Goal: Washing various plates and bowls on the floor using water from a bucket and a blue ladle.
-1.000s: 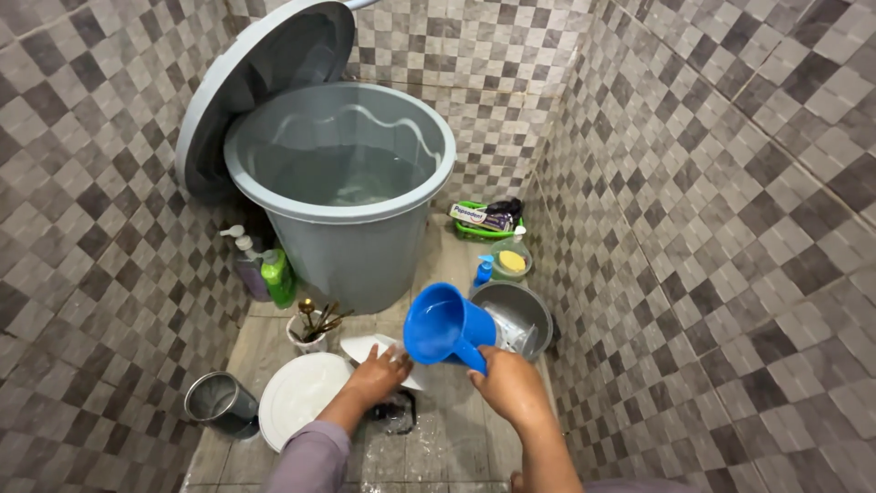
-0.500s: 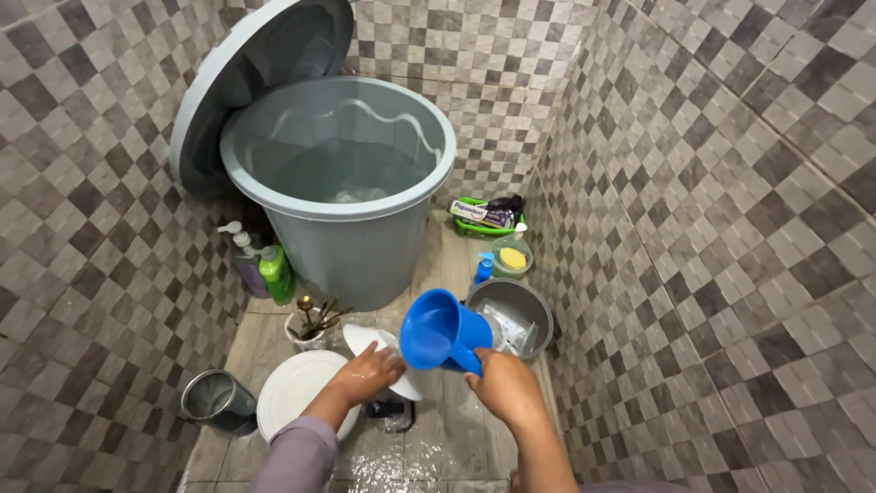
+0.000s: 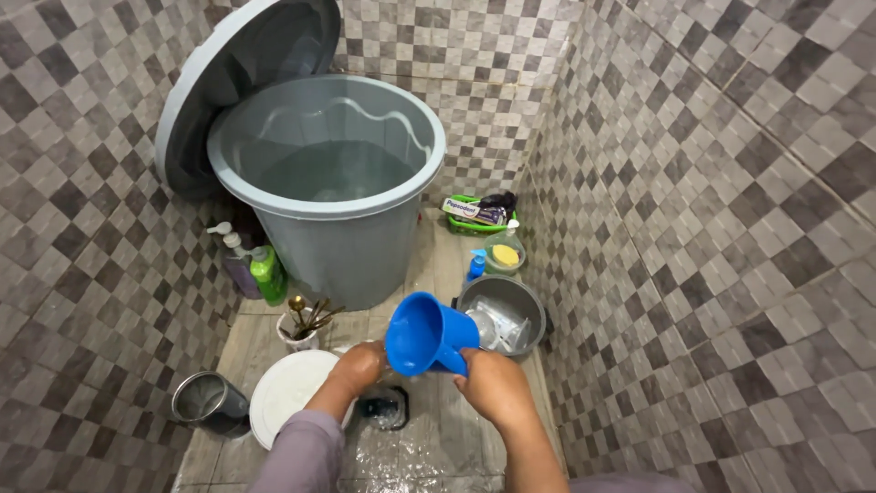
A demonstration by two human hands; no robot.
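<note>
Barrel: we saw the big grey water barrel [image 3: 328,183] filling the upper left of the frame, its lid [image 3: 233,78] leaning on the tiled wall behind it.
Metal basin: right of centre, a steel basin [image 3: 504,313] sat just behind the scoop.
White plate: a round white plate [image 3: 285,394] lay on the wet floor at lower left, with a small steel cup [image 3: 208,402] further left.
Scoop: the blue plastic scoop [image 3: 422,334] hung at centre frame, long axis tipped up and to the left, mouth toward us.
Right hand: our right hand [image 3: 495,386] was clenched round the scoop's handle from lower right.
Left hand: our left hand [image 3: 358,367] sat just left of the scoop's rim and under it, fingers curled; we think it gripped a pale dish, but the scoop hid most of it.
Key relation: the scoop's mouth lay directly above and right of the left hand, with the floor drain [image 3: 383,407] just below.
</note>
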